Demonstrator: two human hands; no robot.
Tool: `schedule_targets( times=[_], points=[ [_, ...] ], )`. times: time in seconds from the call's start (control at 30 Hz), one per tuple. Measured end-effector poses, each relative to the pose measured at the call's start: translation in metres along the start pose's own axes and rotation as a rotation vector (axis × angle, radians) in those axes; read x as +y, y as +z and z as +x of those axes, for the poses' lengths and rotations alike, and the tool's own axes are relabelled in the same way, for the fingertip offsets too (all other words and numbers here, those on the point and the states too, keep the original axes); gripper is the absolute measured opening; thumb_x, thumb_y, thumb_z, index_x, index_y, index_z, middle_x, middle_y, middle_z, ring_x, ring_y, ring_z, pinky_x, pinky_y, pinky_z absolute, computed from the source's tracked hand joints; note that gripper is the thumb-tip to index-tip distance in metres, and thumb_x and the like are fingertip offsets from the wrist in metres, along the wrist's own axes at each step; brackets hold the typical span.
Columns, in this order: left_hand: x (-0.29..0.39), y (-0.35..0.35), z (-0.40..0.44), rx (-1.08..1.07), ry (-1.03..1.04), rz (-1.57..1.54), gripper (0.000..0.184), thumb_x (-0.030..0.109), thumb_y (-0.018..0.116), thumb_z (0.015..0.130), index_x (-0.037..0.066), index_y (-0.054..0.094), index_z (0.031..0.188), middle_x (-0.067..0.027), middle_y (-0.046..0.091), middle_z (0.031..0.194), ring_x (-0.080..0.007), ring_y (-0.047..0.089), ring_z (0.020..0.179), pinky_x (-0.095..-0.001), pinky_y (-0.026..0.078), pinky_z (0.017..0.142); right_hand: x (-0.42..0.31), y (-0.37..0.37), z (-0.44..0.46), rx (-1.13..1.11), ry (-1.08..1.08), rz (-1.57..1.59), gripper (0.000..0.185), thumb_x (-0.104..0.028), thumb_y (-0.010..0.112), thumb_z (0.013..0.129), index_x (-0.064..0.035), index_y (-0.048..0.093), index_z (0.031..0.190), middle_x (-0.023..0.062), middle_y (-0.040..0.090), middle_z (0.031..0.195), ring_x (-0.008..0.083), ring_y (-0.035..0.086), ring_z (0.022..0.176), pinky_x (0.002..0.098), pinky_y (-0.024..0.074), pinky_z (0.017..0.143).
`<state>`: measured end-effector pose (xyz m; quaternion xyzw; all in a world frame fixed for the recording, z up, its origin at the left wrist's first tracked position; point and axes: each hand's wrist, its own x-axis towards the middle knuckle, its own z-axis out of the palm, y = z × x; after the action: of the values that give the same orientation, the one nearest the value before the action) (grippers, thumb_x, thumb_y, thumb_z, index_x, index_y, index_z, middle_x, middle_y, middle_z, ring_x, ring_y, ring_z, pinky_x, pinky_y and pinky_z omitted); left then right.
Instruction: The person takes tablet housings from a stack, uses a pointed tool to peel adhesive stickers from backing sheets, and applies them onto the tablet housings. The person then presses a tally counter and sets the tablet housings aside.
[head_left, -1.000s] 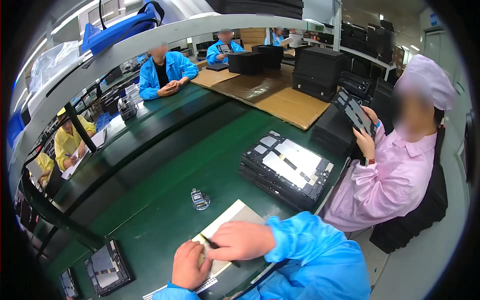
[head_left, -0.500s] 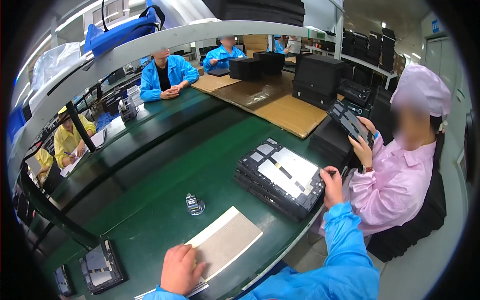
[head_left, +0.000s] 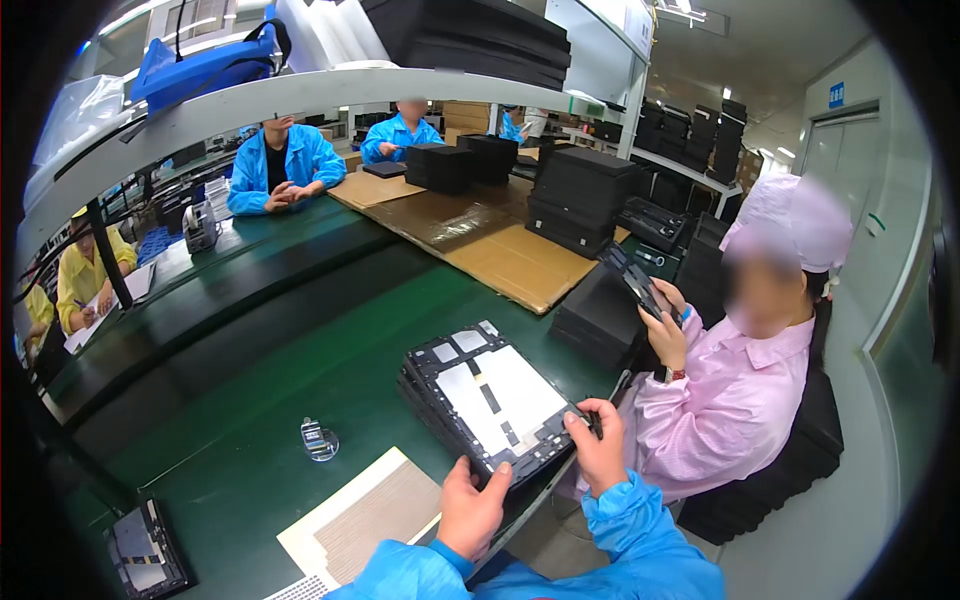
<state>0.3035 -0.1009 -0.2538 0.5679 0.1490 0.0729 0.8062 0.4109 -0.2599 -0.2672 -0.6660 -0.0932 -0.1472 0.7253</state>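
A stack of black tablet housings lies at the table's front edge. The top tablet housing has a large silver-white plate and a dark strip across it. My left hand grips its near edge, thumb on top and the other fingers partly hidden. At the right corner, my right hand pinches the same housing. A small dark piece shows by those fingers; I cannot make out what it is. Left of my left hand lies a cream sheet with brownish strips.
A small clear-and-dark item sits on the green table. Another tablet housing lies at lower left. To the right, a co-worker in pink holds a dark panel. Black boxes stand on cardboard.
My left hand has moved from the cream sheet to the near edge of the top housing. My right hand stays at its right corner. The whole view has shifted.
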Motion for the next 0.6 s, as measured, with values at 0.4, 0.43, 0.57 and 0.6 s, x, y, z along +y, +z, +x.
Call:
schedule_targets(
  times=[0.4,0.43,0.57,0.6],
  points=[
    [0.023,-0.013,-0.031,-0.017,0.234,-0.418,0.061,-0.008,0.064,0.083,-0.007,0.038,0.138,-0.0132,0.056,0.125,-0.0183,0.053,0.116,-0.0335,0.041,0.102,-0.027,0.039,-0.034,0.086,-0.179,0.442,0.032,-0.003,0.060,0.084,-0.0053,0.045,0.112,0.0167,0.053,0.124,0.0208,0.050,0.112,0.0356,0.0397,0.097],
    [0.030,-0.017,-0.035,-0.002,0.328,-0.426,0.056,-0.006,0.064,0.084,-0.009,0.043,0.135,-0.0124,0.059,0.119,-0.0183,0.056,0.111,-0.0318,0.042,0.100,-0.034,0.049,-0.040,0.073,-0.199,0.480,0.033,-0.003,0.059,0.085,-0.0056,0.044,0.114,0.0181,0.053,0.125,0.0217,0.051,0.113,0.0369,0.0403,0.098],
    [0.058,-0.058,-0.065,0.107,0.398,-0.167,0.063,-0.007,0.055,0.087,-0.005,0.029,0.144,-0.0165,0.051,0.130,-0.0228,0.052,0.117,-0.0359,0.042,0.100,-0.047,0.092,-0.063,-0.066,-0.291,0.498,0.041,0.000,0.064,0.083,-0.0040,0.042,0.118,0.0204,0.051,0.127,0.0241,0.052,0.115,0.0371,0.0433,0.098],
    [0.060,-0.072,-0.070,0.135,0.436,-0.192,0.062,-0.007,0.054,0.086,-0.006,0.030,0.143,-0.0164,0.051,0.129,-0.0234,0.053,0.116,-0.0360,0.043,0.100,-0.053,0.103,-0.066,-0.151,-0.315,0.477,0.042,0.001,0.066,0.082,-0.0039,0.042,0.117,0.0206,0.051,0.127,0.0241,0.052,0.116,0.0369,0.0435,0.098]
  ],
)
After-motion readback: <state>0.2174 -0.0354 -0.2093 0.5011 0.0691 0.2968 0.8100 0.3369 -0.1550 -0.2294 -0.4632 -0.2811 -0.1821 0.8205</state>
